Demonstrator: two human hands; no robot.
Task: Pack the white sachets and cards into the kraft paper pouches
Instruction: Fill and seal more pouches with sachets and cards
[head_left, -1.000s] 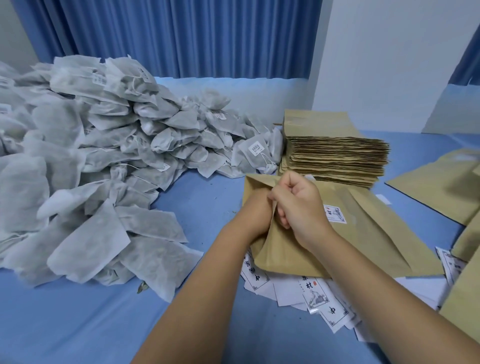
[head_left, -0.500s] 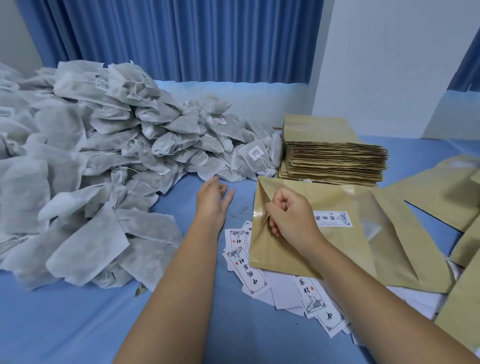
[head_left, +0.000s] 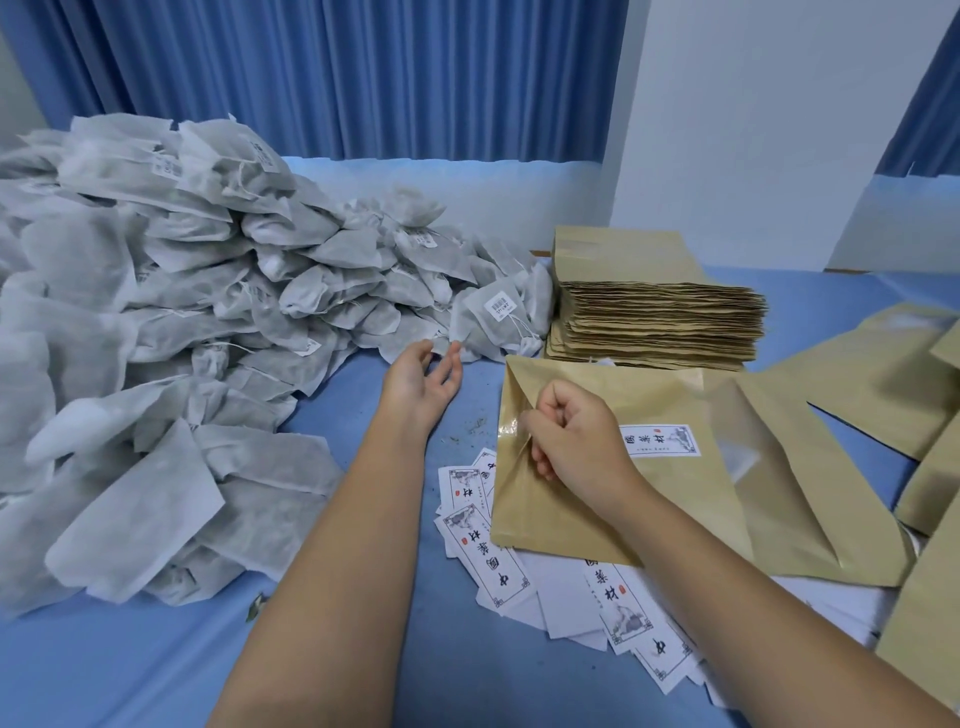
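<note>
Scene: head view, looking down on a blue-covered table, with two bare forearms reaching out from its near edge.
Kraft pouch: a flat tan kraft pouch lies just right of the table's middle. Its mouth faces left, with one lip lifted into a shallow fold. The paper is matte brown, with a glossy patch beside the mouth.
Printed card: a small white printed card shows on the pouch's face, with black characters, a red seal and an ink sketch. I cannot tell whether it lies on the paper or inside.
Right hand: the right hand is curled, with fingers and thumb pinching the lifted lip of the pouch.
Left hand: the left hand holds nothing, its fingers loose and spread. It reaches toward the near rim of the sachet heap, and contact with the heap is unclear.
White sachets: a deep heap of white sachets fills the table's left half, back to its far edge. They are soft, crumpled pillows of non-woven fabric, greyish where the filling shows through. They have thin drawstrings, and some carry small barcode stickers.
Loose cards: white rectangular loose cards lie fanned untidily toward the near edge, partly under the pouch.
Pouch stack: a thick, squared pouch stack stands toward the far edge, just right of the heap. Its layered paper edges are wavy.
Spare pouches: flat spare pouches are spread along the right edge, and one lies under the held pouch.
Backdrop: a pleated blue curtain and a plain white wall.
</note>
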